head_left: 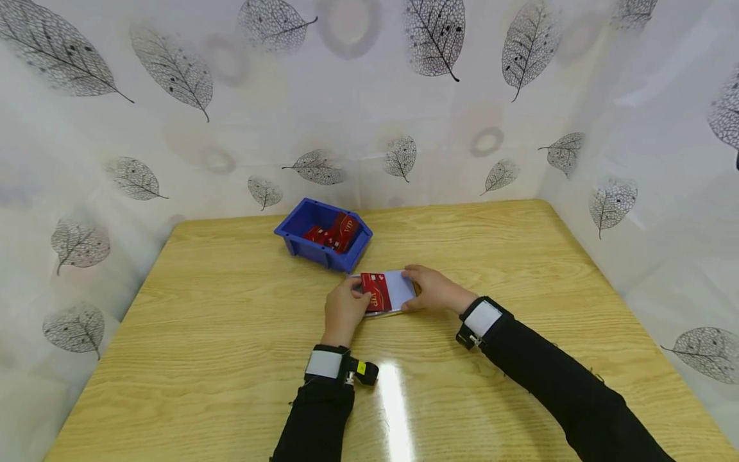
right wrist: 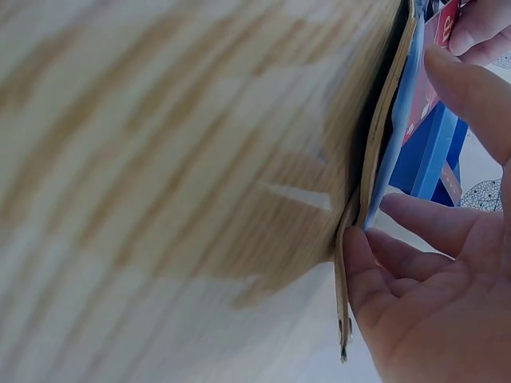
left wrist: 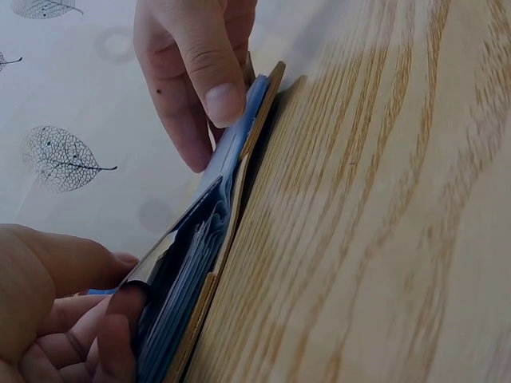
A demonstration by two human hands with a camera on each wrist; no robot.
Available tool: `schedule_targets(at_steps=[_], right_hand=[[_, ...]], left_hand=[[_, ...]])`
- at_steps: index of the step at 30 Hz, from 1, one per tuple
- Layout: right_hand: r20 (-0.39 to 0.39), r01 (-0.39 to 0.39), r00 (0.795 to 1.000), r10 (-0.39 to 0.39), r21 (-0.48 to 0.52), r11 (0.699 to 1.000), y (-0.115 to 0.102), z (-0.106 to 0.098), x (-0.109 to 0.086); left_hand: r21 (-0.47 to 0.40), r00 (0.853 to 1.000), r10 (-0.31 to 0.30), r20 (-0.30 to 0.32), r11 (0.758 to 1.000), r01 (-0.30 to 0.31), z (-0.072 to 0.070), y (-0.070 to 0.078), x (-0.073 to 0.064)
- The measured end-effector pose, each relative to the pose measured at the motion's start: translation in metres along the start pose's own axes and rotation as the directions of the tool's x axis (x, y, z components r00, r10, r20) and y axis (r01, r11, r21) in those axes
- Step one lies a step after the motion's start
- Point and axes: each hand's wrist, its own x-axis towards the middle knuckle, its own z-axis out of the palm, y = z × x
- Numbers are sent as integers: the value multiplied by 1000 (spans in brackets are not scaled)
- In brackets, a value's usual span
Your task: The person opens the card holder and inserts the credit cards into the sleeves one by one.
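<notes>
A card holder with a brown cover (left wrist: 254, 136) and clear plastic sleeves (head_left: 402, 289) lies opened out on the wooden table. Over its left part is a red VIP card (head_left: 376, 292), whose left edge my left hand (head_left: 342, 311) pinches between thumb and fingers. My right hand (head_left: 437, 289) grips the holder's right end, thumb at the near edge and fingers at the far edge. From the side, the left wrist view shows a stack of sleeves (left wrist: 188, 271) beneath the raised card. Several fingertips of the right hand touch the cover's edge in the right wrist view.
Just behind the card holder stands a blue plastic bin (head_left: 308, 252) with several red VIP cards (head_left: 345, 231) inside. The wooden table (head_left: 231, 333) reaches back to a pale curtain (head_left: 358, 96) printed with leaves.
</notes>
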Motion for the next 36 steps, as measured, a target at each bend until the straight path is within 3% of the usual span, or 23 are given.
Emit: schedule_targets(at_steps=[17,36], right_hand=[[-32,30,999,-30,1,1000,3,1,-1],[-25,43,999,-42,14,999,6,-1,-1]], left_hand=[[30,1000,-8,-1,1000,8,2,3,2],[116,999,41,26,992,-44,-4,7,14]])
